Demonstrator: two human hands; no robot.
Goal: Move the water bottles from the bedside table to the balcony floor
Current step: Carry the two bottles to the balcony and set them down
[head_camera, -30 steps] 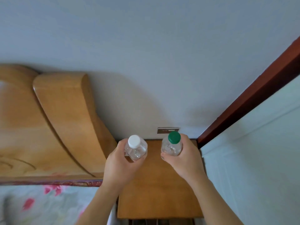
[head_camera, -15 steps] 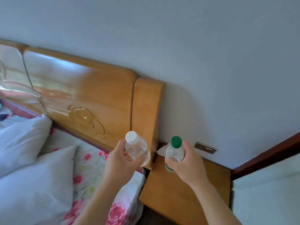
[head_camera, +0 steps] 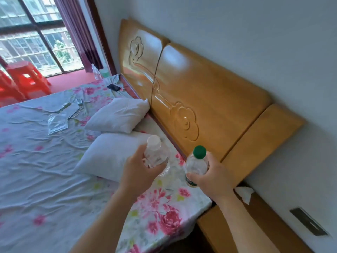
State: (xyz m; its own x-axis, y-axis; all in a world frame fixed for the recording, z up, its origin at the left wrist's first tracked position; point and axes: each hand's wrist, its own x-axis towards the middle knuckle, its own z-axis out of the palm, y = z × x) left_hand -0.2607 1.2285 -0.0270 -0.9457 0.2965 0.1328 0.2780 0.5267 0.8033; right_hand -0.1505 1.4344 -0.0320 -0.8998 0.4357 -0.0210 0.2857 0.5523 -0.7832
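The left hand (head_camera: pixel 138 170) has its grip closed around a clear water bottle with a white cap (head_camera: pixel 155 154), held in the air above the bed (head_camera: pixel 45 179) near two white pillows (head_camera: pixel 116 114). The right hand (head_camera: pixel 211 178) has its grip clamped on a second clear bottle with a green cap (head_camera: pixel 197 161), just in front of the wooden headboard (head_camera: pixel 209 99). The bedside counter (head_camera: pixel 213 221) is below the right forearm, with a crumpled tissue (head_camera: pixel 244 193) on it. Far away, another bottle (head_camera: pixel 95 71) stands beside the purple curtain (head_camera: pixel 80 30).

I see a pale wall (head_camera: pixel 237 33) behind a glossy carved wooden headboard (head_camera: pixel 191 92), a bed with floral sheet (head_camera: pixel 45 170), two white pillows (head_camera: pixel 118 114), red stools (head_camera: pixel 27 77) and a bright barred window (head_camera: pixel 32 33).
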